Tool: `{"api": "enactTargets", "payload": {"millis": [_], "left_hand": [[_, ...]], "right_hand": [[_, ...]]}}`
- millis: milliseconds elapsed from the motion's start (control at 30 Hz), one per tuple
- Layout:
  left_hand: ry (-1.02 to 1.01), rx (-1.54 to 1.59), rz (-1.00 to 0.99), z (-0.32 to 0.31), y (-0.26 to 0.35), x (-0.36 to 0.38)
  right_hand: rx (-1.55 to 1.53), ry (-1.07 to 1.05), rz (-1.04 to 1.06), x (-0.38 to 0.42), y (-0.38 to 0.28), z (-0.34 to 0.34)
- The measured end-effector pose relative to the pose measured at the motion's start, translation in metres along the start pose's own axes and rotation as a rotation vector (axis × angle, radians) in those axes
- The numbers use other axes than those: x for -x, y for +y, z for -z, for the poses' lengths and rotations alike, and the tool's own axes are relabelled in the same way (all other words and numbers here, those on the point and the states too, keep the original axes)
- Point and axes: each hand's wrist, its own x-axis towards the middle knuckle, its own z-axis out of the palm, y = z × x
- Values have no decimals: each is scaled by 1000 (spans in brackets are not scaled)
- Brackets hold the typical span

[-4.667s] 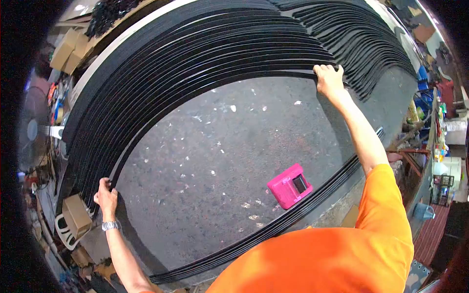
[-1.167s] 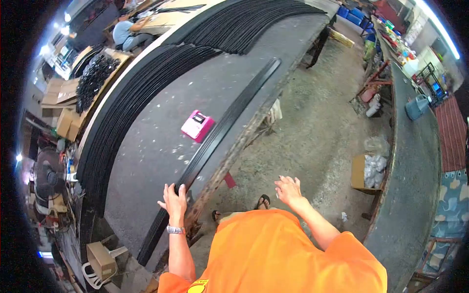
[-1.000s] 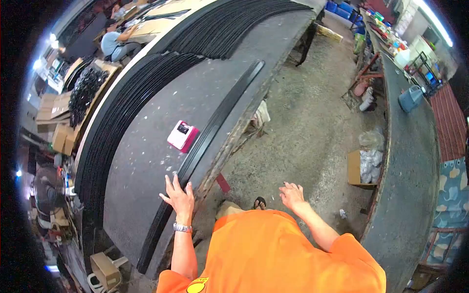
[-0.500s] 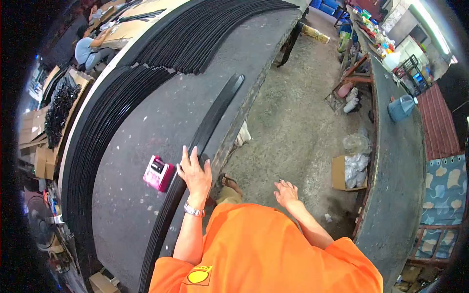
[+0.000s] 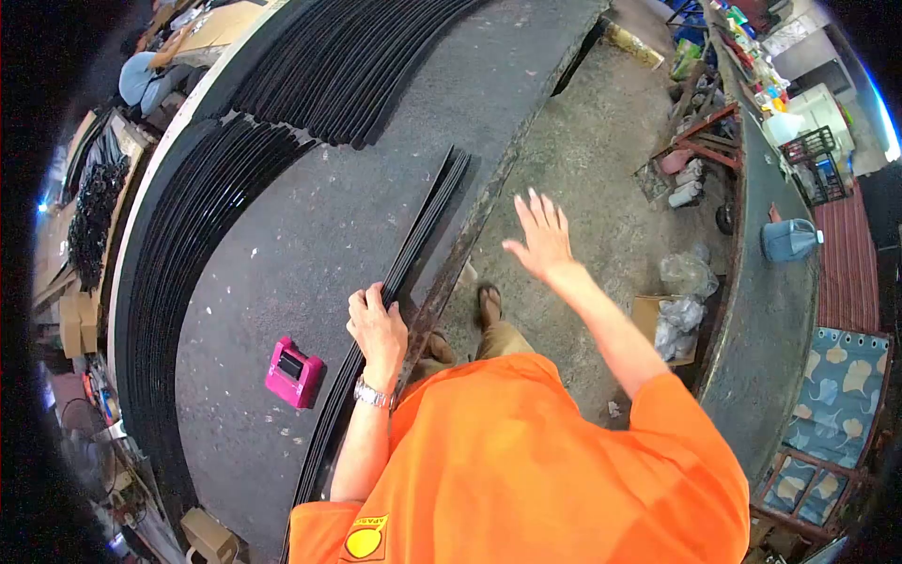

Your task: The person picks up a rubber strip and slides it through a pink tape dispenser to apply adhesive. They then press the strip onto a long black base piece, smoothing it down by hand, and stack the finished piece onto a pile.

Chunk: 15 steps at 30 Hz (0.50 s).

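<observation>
Gripping thin, glossy black curved strips [image 5: 413, 254] bundled along rough grey worktop [image 5: 310, 216] edge: left hand [image 5: 378, 324], fingers curled round them. Right hand [image 5: 540, 235] spread wide, empty, over concrete floor.

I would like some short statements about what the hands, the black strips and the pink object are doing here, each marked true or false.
1. The left hand grips the bundle of black strips at the table's near edge. True.
2. The right hand also holds the strips. False: it is open, fingers spread, in the air over the floor, holding nothing.
3. The pink object lies on the table, left of the held strips. True.
4. The pink object sits on top of the strips. False: it rests on the bare grey table surface, apart from them.
5. A wristwatch is on the left wrist. True.
</observation>
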Motion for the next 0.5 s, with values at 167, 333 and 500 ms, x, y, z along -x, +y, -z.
{"api": "enactTargets", "payload": {"millis": [167, 333, 500], "left_hand": [[40, -195, 34, -8, 15, 2], [28, -289, 97, -8, 24, 1], [52, -320, 147, -11, 28, -1]], "right_hand": [[56, 72, 262, -130, 17, 12], [173, 8, 573, -206, 30, 9], [99, 11, 789, -219, 21, 1]]}}
